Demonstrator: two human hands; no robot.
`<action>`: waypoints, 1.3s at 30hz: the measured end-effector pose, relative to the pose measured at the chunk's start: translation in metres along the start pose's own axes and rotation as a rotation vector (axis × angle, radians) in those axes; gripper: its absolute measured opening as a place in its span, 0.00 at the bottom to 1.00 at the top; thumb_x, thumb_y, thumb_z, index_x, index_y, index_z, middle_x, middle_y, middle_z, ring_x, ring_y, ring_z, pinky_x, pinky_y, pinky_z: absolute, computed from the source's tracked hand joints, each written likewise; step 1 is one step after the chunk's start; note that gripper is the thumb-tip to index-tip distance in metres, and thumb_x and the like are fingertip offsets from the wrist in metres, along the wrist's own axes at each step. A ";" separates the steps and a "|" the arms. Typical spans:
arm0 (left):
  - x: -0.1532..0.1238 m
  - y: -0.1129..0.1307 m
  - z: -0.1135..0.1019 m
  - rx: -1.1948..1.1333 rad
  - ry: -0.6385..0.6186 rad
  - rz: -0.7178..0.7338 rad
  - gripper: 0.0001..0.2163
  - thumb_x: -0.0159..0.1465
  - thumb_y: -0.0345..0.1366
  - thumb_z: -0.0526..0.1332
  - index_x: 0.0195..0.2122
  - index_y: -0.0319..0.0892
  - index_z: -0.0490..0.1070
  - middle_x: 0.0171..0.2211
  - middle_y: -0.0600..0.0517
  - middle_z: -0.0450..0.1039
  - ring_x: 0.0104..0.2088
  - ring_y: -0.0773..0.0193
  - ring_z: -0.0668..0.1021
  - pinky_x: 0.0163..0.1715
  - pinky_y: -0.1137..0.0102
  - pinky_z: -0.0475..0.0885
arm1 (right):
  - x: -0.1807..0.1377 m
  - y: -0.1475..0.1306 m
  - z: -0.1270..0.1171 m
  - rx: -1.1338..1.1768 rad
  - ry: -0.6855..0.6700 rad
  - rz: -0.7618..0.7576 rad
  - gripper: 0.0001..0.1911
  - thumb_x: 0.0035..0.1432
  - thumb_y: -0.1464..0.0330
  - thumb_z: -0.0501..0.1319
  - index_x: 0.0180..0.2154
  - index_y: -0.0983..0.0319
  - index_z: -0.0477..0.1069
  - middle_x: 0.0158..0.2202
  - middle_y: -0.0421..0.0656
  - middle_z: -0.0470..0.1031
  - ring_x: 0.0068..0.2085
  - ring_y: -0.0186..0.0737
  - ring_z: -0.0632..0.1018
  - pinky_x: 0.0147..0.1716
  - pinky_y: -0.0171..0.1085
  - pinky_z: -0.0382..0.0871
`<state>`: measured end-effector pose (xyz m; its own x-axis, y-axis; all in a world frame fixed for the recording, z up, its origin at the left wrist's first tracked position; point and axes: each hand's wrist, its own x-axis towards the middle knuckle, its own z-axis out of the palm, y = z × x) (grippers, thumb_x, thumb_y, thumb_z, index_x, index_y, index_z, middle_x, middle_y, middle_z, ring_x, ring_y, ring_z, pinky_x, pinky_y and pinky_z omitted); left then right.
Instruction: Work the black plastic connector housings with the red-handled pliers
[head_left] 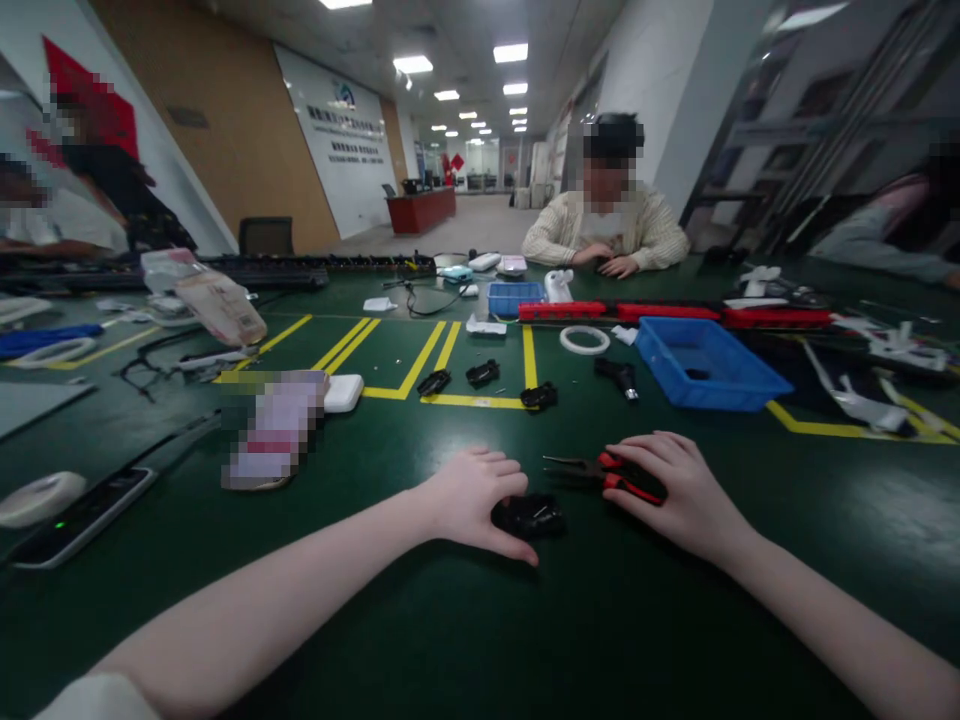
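Note:
My left hand (476,505) is around the left end of a small black plastic part (538,516) on the green table. Its fingers curl along the far side, and the thumb stretches along the near side. Just to the right, my right hand (671,490) grips needle-nose pliers (607,472) by their red and black handles. The pliers' jaws point left, above and beyond the black part, and do not touch it. Three similar black parts lie farther off by the yellow tape: a left one (434,383), a middle one (483,373) and a right one (539,396).
A blue tray (709,365) stands ahead right, beside a black tool (617,379) and a white ring (585,340). On the left lie a phone (276,430), a white case (343,393) and a long black device (84,518). A person (609,215) sits opposite.

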<state>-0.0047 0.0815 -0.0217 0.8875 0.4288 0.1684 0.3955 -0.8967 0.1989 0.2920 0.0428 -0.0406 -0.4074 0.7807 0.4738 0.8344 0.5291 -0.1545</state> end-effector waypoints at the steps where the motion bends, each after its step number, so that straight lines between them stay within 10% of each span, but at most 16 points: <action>1: 0.000 0.000 0.000 0.018 -0.010 0.001 0.28 0.53 0.66 0.57 0.29 0.41 0.65 0.28 0.55 0.69 0.28 0.64 0.71 0.26 0.69 0.56 | 0.001 -0.001 0.000 0.008 -0.012 0.032 0.22 0.56 0.55 0.61 0.49 0.58 0.69 0.46 0.47 0.75 0.48 0.47 0.75 0.51 0.54 0.63; 22: -0.012 0.011 -0.006 -0.047 0.132 -0.153 0.17 0.63 0.46 0.58 0.48 0.43 0.63 0.44 0.49 0.71 0.42 0.57 0.75 0.43 0.65 0.68 | 0.016 0.004 0.003 0.185 -0.038 0.246 0.25 0.64 0.56 0.45 0.50 0.60 0.71 0.48 0.50 0.74 0.48 0.44 0.75 0.47 0.45 0.68; 30: -0.009 0.012 -0.005 -0.069 0.060 0.079 0.32 0.63 0.52 0.58 0.65 0.48 0.50 0.64 0.48 0.56 0.58 0.51 0.67 0.57 0.59 0.62 | 0.012 -0.010 0.003 0.065 -0.009 0.146 0.16 0.58 0.54 0.57 0.39 0.59 0.71 0.40 0.45 0.76 0.43 0.44 0.75 0.49 0.49 0.64; 39: -0.009 0.012 -0.005 0.021 0.039 0.119 0.22 0.64 0.49 0.58 0.57 0.47 0.65 0.56 0.49 0.68 0.52 0.56 0.72 0.50 0.64 0.65 | 0.007 -0.014 -0.005 -0.174 0.117 -0.035 0.14 0.56 0.63 0.61 0.43 0.63 0.69 0.43 0.50 0.75 0.47 0.50 0.74 0.56 0.56 0.56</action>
<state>-0.0092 0.0668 -0.0163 0.9189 0.3227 0.2267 0.2932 -0.9435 0.1547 0.2789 0.0389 -0.0310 -0.4003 0.7136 0.5749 0.8760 0.4822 0.0114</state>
